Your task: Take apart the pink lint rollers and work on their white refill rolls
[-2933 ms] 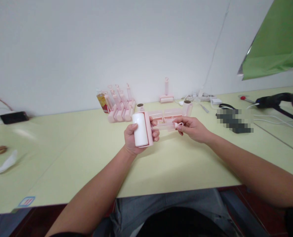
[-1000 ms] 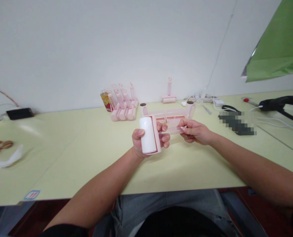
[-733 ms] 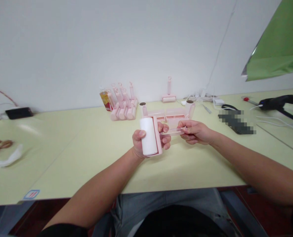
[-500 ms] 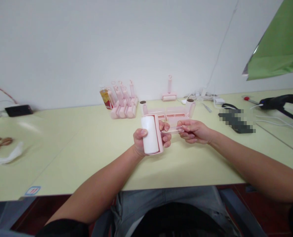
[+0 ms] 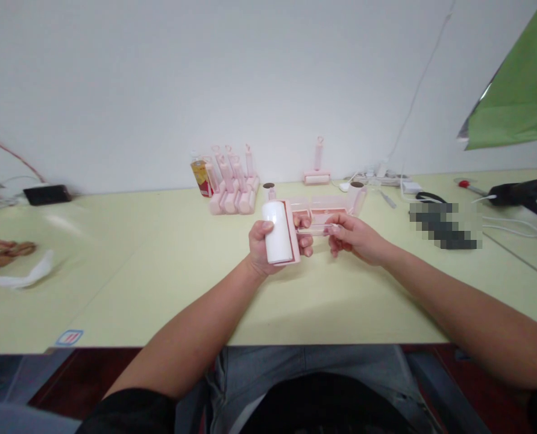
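My left hand (image 5: pixel 263 252) is wrapped round the head of a pink lint roller (image 5: pixel 279 240), its white roll facing me. The roller's clear pink handle (image 5: pixel 313 229) sticks out to the right, and my right hand (image 5: pixel 354 239) pinches its end with closed fingers. Both hands hover just above the pale green table (image 5: pixel 160 277), in front of my lap.
Behind my hands lie pink roller parts (image 5: pixel 322 205) and two roll cores. A cluster of assembled pink rollers (image 5: pixel 232 184) with a small bottle (image 5: pixel 202 173) stands near the wall, and a single roller (image 5: pixel 317 169) further right. Cables and black devices (image 5: pixel 516 193) lie at the right, white cloth (image 5: pixel 19 274) at the left.
The roller and both hands keep the same grip. My right hand has slid a little along the handle towards the head. The view has shifted slightly left and down.
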